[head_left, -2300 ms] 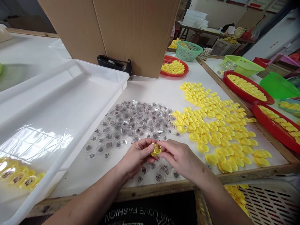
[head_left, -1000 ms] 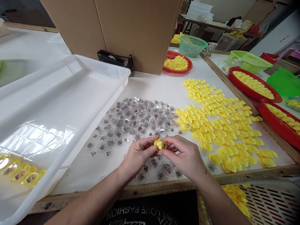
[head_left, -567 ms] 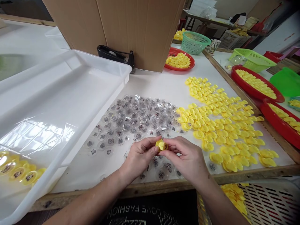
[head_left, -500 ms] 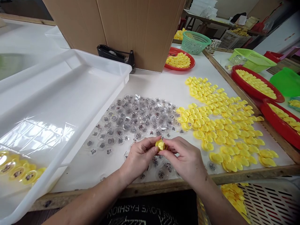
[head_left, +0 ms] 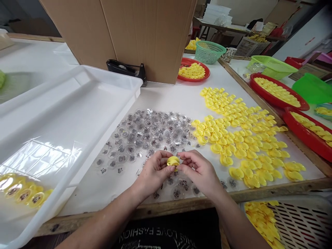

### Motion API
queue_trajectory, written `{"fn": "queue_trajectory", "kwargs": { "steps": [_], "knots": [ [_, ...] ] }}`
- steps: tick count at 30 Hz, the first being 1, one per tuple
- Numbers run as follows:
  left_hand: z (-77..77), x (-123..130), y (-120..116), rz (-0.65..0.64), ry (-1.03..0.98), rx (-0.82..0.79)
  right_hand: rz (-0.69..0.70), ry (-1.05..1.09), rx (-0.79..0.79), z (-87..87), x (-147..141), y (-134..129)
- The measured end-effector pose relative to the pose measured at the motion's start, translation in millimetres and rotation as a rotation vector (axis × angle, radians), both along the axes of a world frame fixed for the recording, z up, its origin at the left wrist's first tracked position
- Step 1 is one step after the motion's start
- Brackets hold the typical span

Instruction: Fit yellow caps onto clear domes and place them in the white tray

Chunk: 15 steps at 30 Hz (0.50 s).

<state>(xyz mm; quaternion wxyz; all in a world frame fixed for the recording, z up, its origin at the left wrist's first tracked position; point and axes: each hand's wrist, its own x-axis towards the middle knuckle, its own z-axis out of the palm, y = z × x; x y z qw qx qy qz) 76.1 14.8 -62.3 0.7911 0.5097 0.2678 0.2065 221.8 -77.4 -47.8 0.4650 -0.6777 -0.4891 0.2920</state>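
Near the table's front edge, my left hand (head_left: 155, 169) pinches a small yellow piece (head_left: 173, 161) between thumb and fingers. My right hand (head_left: 198, 171) touches its right side with thumb and fingertips. Clear round discs with dark printed figures (head_left: 155, 128) lie spread beyond and under my hands. To their right are many yellow rounded pieces (head_left: 241, 148) in overlapping groups. At the left stands a white tray (head_left: 103, 138), with a row of yellow pieces bearing dark prints (head_left: 24, 195) in its near part.
A cardboard box (head_left: 145, 38) stands at the back beside a black tape dispenser (head_left: 126, 68). Red plates (head_left: 306, 133) of yellow pieces and green baskets (head_left: 210, 52) are farther right. A white crate (head_left: 301, 218) sits below the wooden edge.
The yellow piece has turned and shows more of its face. My right fingers have loosened and shifted slightly away from it. The whole view has shifted a little.
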Motion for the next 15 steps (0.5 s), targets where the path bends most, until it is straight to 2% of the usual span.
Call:
{"fn": "queue_trajectory", "kwargs": {
  "steps": [5, 12, 15],
  "knots": [
    [-4.2, 0.3, -1.1, -0.008, -0.013, 0.122, 0.000, 0.193, -0.078, -6.9, -1.6, -0.2],
    [-1.5, 0.4, -0.8, 0.055, 0.160, 0.269, -0.067, 0.178, -0.050, -15.3, -13.0, -4.2],
    [-3.4, 3.6, -6.1, 0.047, 0.252, 0.329, -0.121, 0.123, -0.070, -29.5, -9.6, -9.8]
  ]
}}
